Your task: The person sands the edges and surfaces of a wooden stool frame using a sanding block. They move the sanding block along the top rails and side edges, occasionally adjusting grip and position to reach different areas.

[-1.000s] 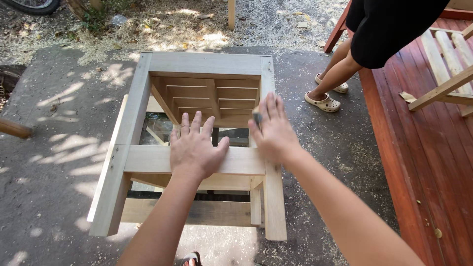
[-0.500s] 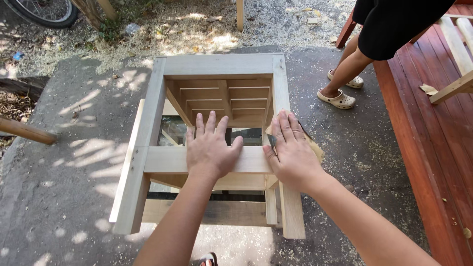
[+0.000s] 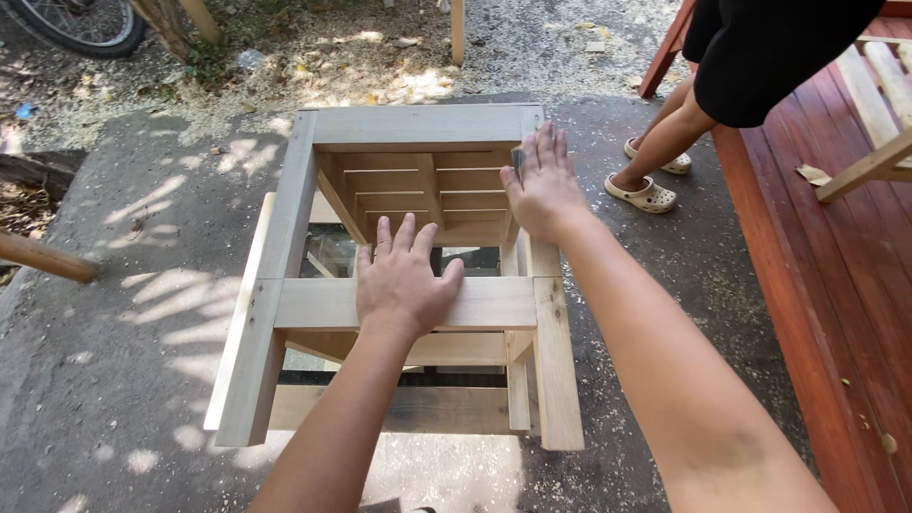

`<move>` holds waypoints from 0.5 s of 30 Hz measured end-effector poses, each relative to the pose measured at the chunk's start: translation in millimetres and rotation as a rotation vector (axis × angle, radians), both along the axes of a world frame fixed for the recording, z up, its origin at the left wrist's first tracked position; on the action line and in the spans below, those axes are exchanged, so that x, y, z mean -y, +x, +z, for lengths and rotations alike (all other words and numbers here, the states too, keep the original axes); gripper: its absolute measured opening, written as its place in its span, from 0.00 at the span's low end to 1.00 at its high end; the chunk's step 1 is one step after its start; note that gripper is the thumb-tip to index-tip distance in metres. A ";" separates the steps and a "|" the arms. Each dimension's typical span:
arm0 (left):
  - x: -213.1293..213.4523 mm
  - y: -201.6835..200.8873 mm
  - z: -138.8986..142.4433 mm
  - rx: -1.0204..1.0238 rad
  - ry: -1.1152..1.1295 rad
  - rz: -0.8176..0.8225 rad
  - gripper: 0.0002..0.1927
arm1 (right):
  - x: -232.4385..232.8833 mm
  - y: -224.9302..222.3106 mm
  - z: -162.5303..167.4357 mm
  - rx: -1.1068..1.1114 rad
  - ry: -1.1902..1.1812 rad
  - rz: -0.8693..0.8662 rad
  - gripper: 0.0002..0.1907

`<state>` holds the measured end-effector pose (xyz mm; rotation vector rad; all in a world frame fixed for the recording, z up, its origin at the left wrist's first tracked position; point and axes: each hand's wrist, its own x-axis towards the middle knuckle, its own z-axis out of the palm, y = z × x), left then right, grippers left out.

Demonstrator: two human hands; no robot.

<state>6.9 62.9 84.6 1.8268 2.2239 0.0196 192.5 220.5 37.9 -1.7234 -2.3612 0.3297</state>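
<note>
A pale, unfinished wooden frame [image 3: 418, 123] with slats inside stands on concrete below me. My left hand [image 3: 404, 280] lies flat on the near cross rail [image 3: 494, 302] with its fingers spread and holds nothing. My right hand [image 3: 541, 185] reaches farther out and presses down on the frame's right side rail [image 3: 556, 361], near the far corner. A small dark piece of sandpaper [image 3: 518, 161] shows under its fingers, mostly hidden by the hand.
Another person in dark shorts and sandals [image 3: 646, 195] stands just beyond the frame's far right corner. A red wooden deck [image 3: 836, 313] runs along the right, with pale furniture parts [image 3: 874, 161] on it. A bicycle wheel [image 3: 81, 24] and a round pole [image 3: 43, 256] are at left.
My right hand has slid away from me along the right rail, from the near cross rail toward the far corner. My left hand has stayed on the cross rail.
</note>
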 end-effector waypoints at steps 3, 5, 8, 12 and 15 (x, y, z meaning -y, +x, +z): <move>-1.0 -0.7 -1.4 0.018 0.043 -0.020 0.37 | 56.4 12.5 -5.7 0.015 0.030 0.047 0.41; -0.3 -1.1 -1.7 0.055 0.150 -0.042 0.32 | 101.2 15.4 -2.2 0.027 0.020 0.059 0.41; 3.6 -1.1 -0.8 0.099 0.203 -0.091 0.26 | 180.5 21.4 12.7 0.052 0.088 0.061 0.40; 10.1 -1.1 1.4 0.124 0.104 -0.204 0.24 | 272.2 34.2 24.8 0.002 0.060 0.069 0.39; 12.4 -0.8 2.6 0.098 0.196 -0.418 0.25 | 276.8 36.5 14.8 0.027 0.094 0.056 0.38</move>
